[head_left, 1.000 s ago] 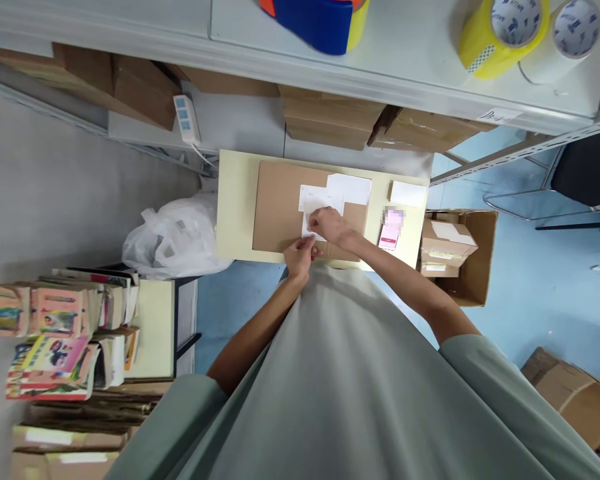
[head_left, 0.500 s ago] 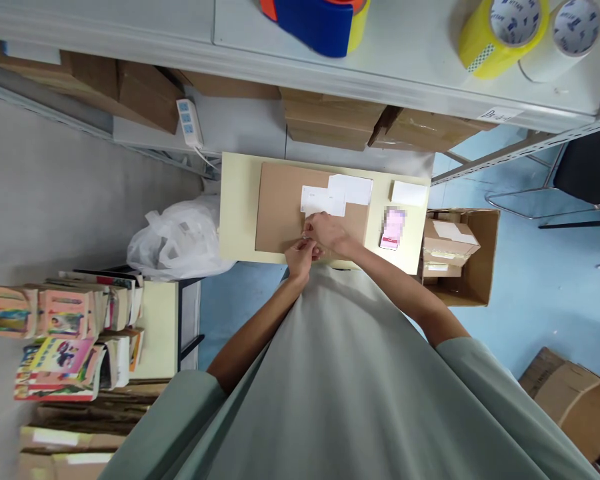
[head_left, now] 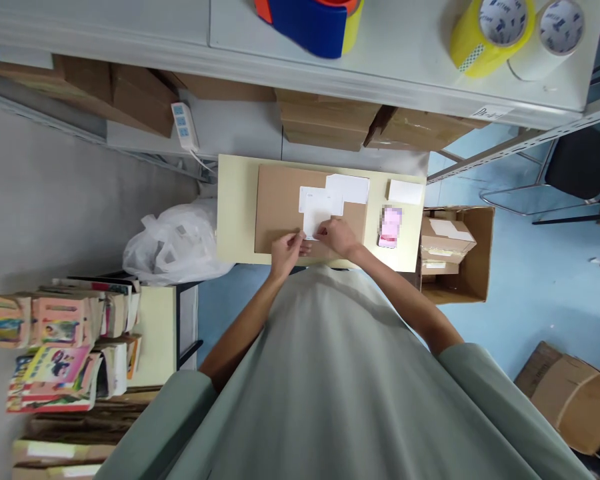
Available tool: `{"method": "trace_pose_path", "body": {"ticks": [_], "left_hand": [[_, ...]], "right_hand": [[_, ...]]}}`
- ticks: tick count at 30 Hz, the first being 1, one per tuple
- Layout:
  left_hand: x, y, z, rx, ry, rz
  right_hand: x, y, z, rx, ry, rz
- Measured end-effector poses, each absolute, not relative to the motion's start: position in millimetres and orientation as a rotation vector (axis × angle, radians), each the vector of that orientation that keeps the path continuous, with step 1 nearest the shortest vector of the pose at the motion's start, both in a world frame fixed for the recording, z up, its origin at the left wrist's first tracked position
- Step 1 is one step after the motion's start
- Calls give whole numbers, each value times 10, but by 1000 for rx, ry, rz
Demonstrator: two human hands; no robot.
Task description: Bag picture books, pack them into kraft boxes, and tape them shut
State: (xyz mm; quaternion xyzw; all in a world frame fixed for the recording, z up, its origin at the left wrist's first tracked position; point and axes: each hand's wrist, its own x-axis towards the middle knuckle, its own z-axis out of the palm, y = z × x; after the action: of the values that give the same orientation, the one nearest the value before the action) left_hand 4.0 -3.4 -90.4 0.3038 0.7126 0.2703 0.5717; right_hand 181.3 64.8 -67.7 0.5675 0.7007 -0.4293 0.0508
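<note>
On a cream table [head_left: 237, 213] lies a flat brown cardboard box [head_left: 280, 207]. Several white paper labels overlap on its upper right part, one of them a label [head_left: 355, 189] near the box's far edge. The nearest white label [head_left: 316, 220] reaches down between my hands. My left hand [head_left: 286, 255] pinches its lower left corner with thumb and forefinger. My right hand [head_left: 338, 237] has its fingers closed at the label's lower right edge, the fingertips partly hidden. A stack of white slips [head_left: 405, 192] and a pink phone-like item [head_left: 391, 227], partly pixelated, lie to the right.
A grey shelf [head_left: 400, 80] above holds a blue tape dispenser [head_left: 310, 28] and tape rolls [head_left: 490, 30]. White plastic bags [head_left: 173, 243] sit left of the table, with stacked books [head_left: 63, 320] nearer. An open carton [head_left: 475, 267] holding small boxes stands at the right.
My hands have moved apart, the left one leftward and the right one slightly right. More of the nearest white label now shows flat between them.
</note>
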Motion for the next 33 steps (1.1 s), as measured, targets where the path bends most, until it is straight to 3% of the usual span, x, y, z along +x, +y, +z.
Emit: {"method": "trace_pose_path", "body": {"ticks": [6,11,23,29,33], "left_hand": [[-90,299,-778,1321,1819,28],[-181,463,-827,1328,1708,-152],[-597,497,-782,1184,1559,-58],[-1611,113,-1058,1199,1711,469],[-1791,-146,-1408,1134,1715,477]], "right_hand": [[1800,839,-683,2034,2016,-1256],[1755,433,-690,1946,1911,-1250],[2358,471,-698,2434,1875,-1091],[2988,-550,-993,2883,1661,-1304],[2895,-978,-1322,2793,1595,-1745]]}}
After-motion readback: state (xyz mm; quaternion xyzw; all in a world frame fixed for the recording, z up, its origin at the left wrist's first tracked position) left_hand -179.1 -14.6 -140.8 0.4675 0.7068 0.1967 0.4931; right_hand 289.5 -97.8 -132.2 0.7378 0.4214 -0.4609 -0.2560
